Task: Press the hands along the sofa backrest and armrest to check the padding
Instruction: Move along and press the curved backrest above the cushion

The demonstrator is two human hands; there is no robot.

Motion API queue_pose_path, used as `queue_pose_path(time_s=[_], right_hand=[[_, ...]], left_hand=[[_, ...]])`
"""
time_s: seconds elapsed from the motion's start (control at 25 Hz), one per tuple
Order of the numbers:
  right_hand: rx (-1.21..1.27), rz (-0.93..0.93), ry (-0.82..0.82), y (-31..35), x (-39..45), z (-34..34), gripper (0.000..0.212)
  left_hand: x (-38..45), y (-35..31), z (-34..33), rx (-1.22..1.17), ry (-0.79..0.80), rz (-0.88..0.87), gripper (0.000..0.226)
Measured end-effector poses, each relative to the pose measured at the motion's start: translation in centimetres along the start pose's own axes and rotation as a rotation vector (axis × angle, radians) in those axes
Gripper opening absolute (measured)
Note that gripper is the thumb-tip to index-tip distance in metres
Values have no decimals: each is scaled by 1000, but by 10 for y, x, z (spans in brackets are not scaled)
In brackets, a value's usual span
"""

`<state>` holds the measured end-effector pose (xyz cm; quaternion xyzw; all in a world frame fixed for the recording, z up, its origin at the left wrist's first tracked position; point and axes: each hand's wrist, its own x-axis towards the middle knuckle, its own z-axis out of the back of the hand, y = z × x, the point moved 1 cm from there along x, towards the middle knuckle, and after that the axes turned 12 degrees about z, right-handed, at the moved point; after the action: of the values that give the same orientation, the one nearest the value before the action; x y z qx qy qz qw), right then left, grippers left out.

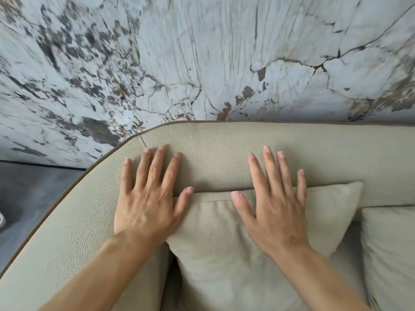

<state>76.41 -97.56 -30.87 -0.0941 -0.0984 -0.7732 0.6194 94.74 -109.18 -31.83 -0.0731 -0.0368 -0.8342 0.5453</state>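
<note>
The beige leather sofa backrest (224, 149) runs across the middle of the head view and curves down at the left into the armrest (67, 225). My left hand (148, 198) lies flat, fingers spread, on the backrest near the corner seam, its thumb touching the top of a cushion. My right hand (276, 207) lies flat with fingers apart, palm on that beige cushion (220, 254) and fingertips on the backrest. Neither hand holds anything.
A marble-patterned wall (202, 59) rises directly behind the backrest. A second beige cushion (390, 254) leans at the right. Dark grey floor (27, 194) shows beyond the armrest at the left.
</note>
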Motion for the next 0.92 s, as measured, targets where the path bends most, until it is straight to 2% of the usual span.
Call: queue_pose_path(time_s=[0.16, 0.32, 0.64, 0.92], right_hand=[[-22, 32, 25, -8, 5, -47, 71], [-46, 32, -56, -8, 9, -74, 72], [-63, -13, -160, -13, 48, -103, 78], [-87, -42, -222, -25, 81, -122, 72]], left_hand=[[1, -1, -22, 36, -33, -9, 72], [5, 1, -31, 57, -72, -7, 72], [53, 2, -38, 76, -99, -37, 71], [95, -2, -46, 74, -142, -75, 68]])
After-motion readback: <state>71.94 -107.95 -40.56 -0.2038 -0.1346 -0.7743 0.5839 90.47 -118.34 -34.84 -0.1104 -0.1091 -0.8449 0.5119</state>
